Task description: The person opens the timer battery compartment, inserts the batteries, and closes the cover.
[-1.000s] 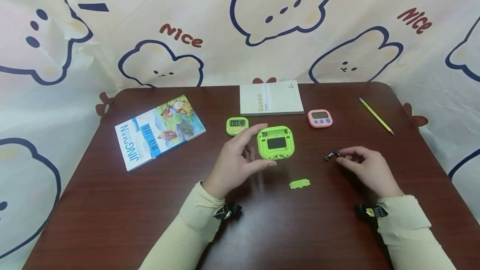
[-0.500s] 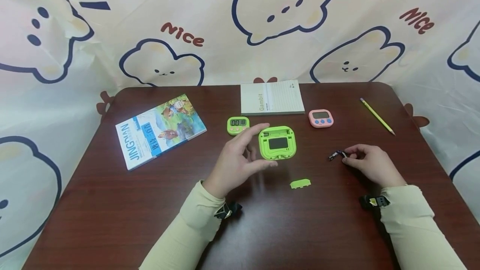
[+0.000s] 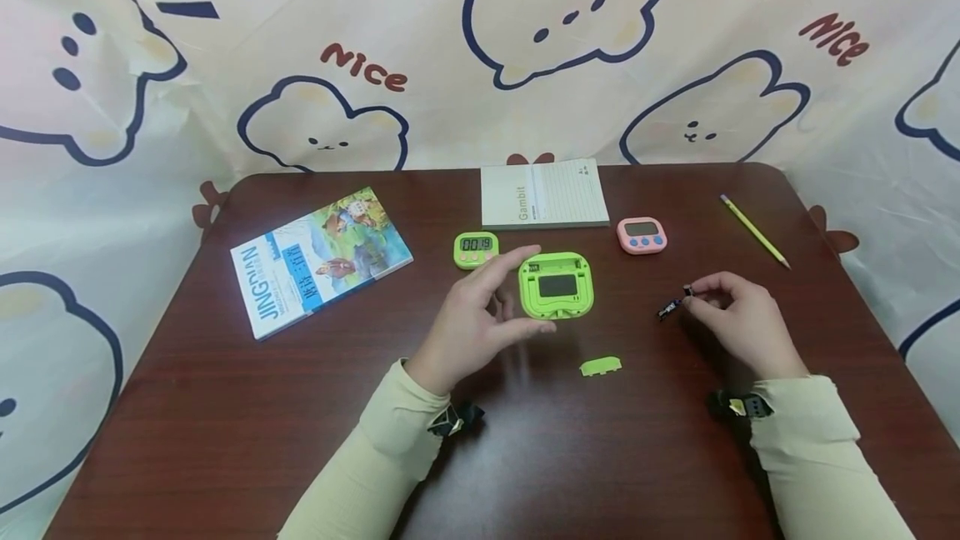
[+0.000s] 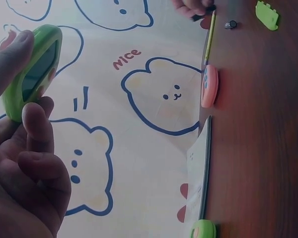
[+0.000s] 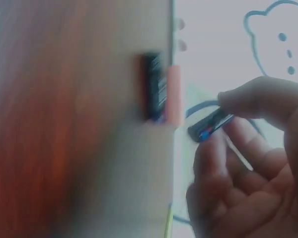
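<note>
Evidently, we grip the opened green timer by its edges between the thumb and fingers of our left hand, beyond the green cover and slightly to its left. Our right hand, beyond and right of the cover, pinches one battery; the loose battery lies just beside that hand, also to the cover's right. As we judge it, the opening is done, while fitting both batteries and closing up are left. We see a rounded, squarish shell of smooth plastic, a thin cover with small tabs along one edge, and slim, dark cylinders. Farther beyond the cover we have a rounded pink timer and a flat paper notebook, all on glossy, grained wood.
</note>
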`<state>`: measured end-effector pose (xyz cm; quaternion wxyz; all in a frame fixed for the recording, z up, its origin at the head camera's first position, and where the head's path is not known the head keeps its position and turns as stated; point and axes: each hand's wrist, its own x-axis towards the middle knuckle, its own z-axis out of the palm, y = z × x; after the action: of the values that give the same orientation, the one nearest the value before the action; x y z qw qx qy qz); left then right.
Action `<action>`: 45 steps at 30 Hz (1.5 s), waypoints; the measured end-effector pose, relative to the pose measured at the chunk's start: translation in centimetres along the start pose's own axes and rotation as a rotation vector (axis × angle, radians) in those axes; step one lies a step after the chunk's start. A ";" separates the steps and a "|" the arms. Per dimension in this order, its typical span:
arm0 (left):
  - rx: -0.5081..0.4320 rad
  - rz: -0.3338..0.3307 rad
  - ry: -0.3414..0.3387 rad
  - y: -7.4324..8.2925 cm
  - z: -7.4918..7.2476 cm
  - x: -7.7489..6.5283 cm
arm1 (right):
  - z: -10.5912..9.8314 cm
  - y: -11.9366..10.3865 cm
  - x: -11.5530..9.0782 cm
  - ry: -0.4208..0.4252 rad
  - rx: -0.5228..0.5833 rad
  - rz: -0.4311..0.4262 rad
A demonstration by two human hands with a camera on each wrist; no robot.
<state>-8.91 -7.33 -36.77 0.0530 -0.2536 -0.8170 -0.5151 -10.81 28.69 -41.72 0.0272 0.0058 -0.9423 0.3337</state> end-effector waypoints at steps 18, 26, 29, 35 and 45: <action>-0.019 -0.021 -0.031 -0.2 0.1 0.1 | -0.4 -9.1 -1.5 0.091 0.278 -0.310; -0.023 -0.027 -0.045 -0.3 0.1 0.0 | 0.1 -13.4 -1.6 0.143 0.356 -0.469; -0.021 -0.022 -0.050 -0.3 0.1 0.1 | 0.3 -14.5 -1.3 0.132 0.344 -0.533; -0.019 -0.015 -0.050 -0.2 0.1 0.1 | 0.8 -16.1 -0.8 0.094 0.301 -0.625; -0.021 0.001 -0.024 -0.2 0.0 0.1 | 1.5 -16.6 -1.0 0.123 0.327 -0.600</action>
<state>-9.13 -7.37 -36.89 0.0407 -0.2609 -0.8121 -0.5203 -9.42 14.87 -32.53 0.1796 0.2665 -0.8293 0.4572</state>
